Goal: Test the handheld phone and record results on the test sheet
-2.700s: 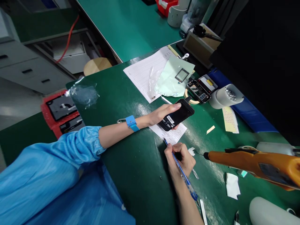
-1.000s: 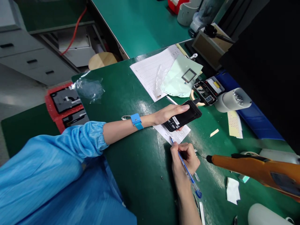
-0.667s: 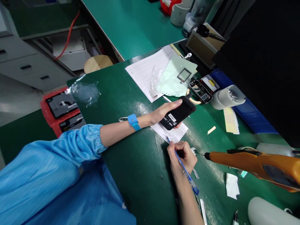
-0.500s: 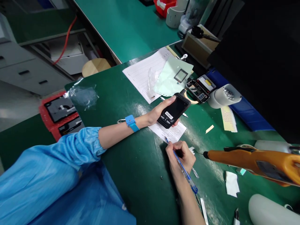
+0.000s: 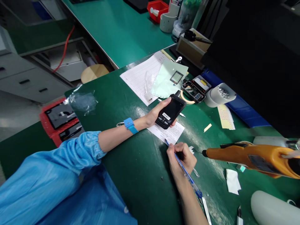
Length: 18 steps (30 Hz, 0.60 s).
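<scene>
My left hand (image 5: 155,116) is wrapped round a black handheld device (image 5: 172,107) with a stubby antenna, a dark screen and a white label. It holds the device tilted over a small sheet of handwritten paper (image 5: 177,132). A blue wrist strap (image 5: 130,125) circles my left wrist. In my right hand (image 5: 184,159) is a blue ballpoint pen (image 5: 190,179), pinched near its tip. The tip points at the lower edge of the small sheet; whether it touches the paper I cannot tell.
Beyond the device lie a printed form (image 5: 137,76), a pale green sheet (image 5: 164,78) and an opened device housing (image 5: 194,91). An orange power tool (image 5: 253,157) sits at right, near a white cup (image 5: 217,95) of small metal parts. A red tray (image 5: 48,125) stands at left.
The camera view has shifted slightly, so the bench items appear a little to the left. Both hands keep their grips, and the pen's rear end is a bit lower and further right.
</scene>
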{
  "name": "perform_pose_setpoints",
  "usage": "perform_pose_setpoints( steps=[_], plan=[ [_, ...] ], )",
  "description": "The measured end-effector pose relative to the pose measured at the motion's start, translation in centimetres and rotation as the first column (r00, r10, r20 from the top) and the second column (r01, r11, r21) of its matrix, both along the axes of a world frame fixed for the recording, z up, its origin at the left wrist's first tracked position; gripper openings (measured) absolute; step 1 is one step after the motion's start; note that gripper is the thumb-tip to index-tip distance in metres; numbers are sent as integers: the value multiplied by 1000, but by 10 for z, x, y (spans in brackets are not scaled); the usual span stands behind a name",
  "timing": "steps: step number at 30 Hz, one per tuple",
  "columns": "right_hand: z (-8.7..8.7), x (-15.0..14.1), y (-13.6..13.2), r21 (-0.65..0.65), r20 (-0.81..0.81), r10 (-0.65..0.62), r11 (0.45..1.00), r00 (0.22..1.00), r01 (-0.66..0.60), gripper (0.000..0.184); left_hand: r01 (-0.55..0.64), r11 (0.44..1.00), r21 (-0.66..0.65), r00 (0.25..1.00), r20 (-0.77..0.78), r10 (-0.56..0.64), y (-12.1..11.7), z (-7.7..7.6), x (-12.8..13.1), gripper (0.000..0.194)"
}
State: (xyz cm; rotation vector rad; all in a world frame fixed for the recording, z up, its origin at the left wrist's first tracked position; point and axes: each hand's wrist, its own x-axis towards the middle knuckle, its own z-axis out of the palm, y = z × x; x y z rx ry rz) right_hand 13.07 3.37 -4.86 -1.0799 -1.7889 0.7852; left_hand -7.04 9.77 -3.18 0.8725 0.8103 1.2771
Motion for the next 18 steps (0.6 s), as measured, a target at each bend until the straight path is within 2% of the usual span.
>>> perform_pose_setpoints(
  steps=[7,10,13,18],
  plan=[
    [-2,2,2,-79,-60,-37,996,998,32,40,8,1000,-23,1000,8,-7,-1,0,-2,86],
    [-2,6,6,-100,-65,2,995,998,-8,41,14,1000,-13,1000,20,-14,-1,0,-3,86],
    [1,10,10,-153,-59,31,987,998,-40,43,23,999,-24,1000,17,-23,-1,-1,-3,85],
    [9,6,12,-218,-114,-18,976,993,-8,44,12,1000,-12,1000,29,-12,-1,-1,-3,84]
  ],
)
